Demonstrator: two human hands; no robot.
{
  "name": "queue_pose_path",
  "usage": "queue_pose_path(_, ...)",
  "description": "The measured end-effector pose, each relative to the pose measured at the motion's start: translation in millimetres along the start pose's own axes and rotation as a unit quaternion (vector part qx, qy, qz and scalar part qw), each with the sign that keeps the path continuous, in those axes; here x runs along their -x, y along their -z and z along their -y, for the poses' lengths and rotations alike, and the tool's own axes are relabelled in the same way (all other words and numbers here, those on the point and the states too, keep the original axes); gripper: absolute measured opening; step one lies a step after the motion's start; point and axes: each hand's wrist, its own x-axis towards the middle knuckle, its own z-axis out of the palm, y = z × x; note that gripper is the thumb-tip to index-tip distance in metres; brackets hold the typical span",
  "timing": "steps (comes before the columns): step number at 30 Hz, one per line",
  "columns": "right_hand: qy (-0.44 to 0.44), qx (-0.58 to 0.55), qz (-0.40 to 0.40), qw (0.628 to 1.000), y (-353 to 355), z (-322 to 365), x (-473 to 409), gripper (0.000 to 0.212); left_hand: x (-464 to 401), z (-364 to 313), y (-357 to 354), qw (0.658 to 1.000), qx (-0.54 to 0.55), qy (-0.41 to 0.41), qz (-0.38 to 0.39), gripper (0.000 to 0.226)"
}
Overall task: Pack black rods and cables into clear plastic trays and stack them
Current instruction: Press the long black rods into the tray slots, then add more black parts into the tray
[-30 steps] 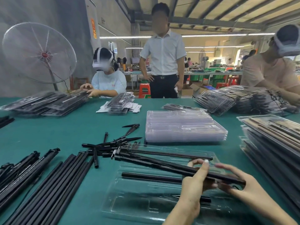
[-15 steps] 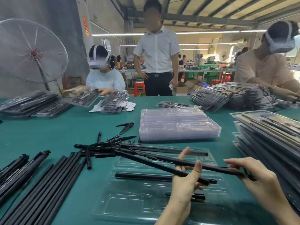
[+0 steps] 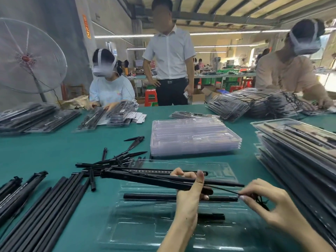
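Head view: since half a second ago the left hand (image 3: 189,195) has closed its thumb and fingers around a bundle of black rods (image 3: 145,179), which now lies flatter over the open clear tray (image 3: 138,220). The right hand (image 3: 278,206) has drawn back from the rods' ends and now pinches a thin black cable (image 3: 227,190) between thumb and forefinger, the line stretched from the bundle to that pinch.

Inside the clear tray, beneath the bundle, one black rod (image 3: 154,196) lies in a groove, and a shorter black piece (image 3: 212,216) sits nearer the wearer. Just beyond the tray lies a scatter of pointed black stakes (image 3: 116,159), and farther beyond stands a stack of empty trays (image 3: 194,137). Left of the tray, loose rods (image 3: 47,213) lie side by side on the green table (image 3: 54,148). Right of it rises a pile of packed trays (image 3: 300,151).

Across the table two people wear headsets and a third stands in a white shirt (image 3: 170,53); a fan (image 3: 27,55) stands far left. An orange sign (image 3: 86,26) on the pillar is too blurred to read.
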Motion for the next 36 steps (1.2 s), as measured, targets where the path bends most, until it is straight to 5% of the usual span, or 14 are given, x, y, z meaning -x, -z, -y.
queue_pose_path(6,0.023,0.037,-0.099,0.994,-5,5,-4,0.01,5,5,1,0.994,-0.096,-0.036,0.033,0.043)
queue_pose_path(10,-0.075,-0.035,-0.148,0.985,-12,5,0,0.015,10,5,0,0.99,-0.124,-0.001,0.067,0.024)
queue_pose_path(15,-0.117,-0.027,-0.104,0.987,-12,1,1,0.01,13,3,-2,0.99,-0.11,0.059,0.062,0.019)
queue_pose_path(22,-0.116,-0.038,-0.117,0.986,-13,0,-1,0.032,18,4,-5,0.988,-0.037,0.129,0.071,0.04)
queue_pose_path(28,-0.159,-0.054,-0.076,0.983,-21,-1,1,0.019,20,-4,-1,0.972,0.045,0.219,0.068,0.017)
queue_pose_path(31,-0.159,-0.047,-0.073,0.983,-20,2,-1,0.017,23,-12,-3,0.942,0.143,0.299,0.048,0.01)
queue_pose_path(36,-0.171,-0.029,-0.053,0.983,-22,-3,3,0.031,31,-34,2,0.877,0.314,0.362,-0.03,0.048)
